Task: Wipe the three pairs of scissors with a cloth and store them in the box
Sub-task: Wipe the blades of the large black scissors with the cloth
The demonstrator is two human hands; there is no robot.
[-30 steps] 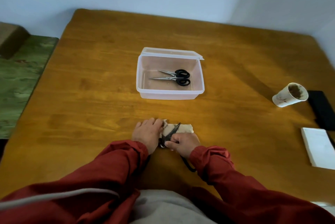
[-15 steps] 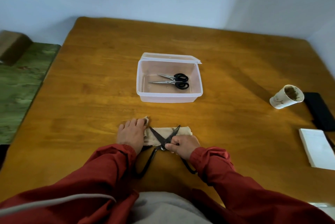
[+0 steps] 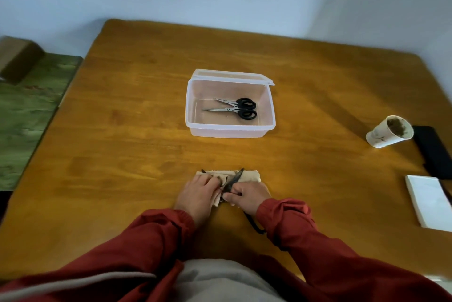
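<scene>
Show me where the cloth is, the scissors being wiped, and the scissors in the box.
cloth [image 3: 250,175]: head view, on its bare right end.
scissors being wiped [image 3: 236,177]: head view, on the right-hand blade.
scissors in the box [image 3: 231,109]: head view, near the pivot.

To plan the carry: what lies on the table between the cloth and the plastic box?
Nothing: in the head view, only bare wooden table lies between the cloth and the plastic box.

Rust-red long sleeves — gathered cuffs — perhaps grey piping; grey garment below.
</scene>
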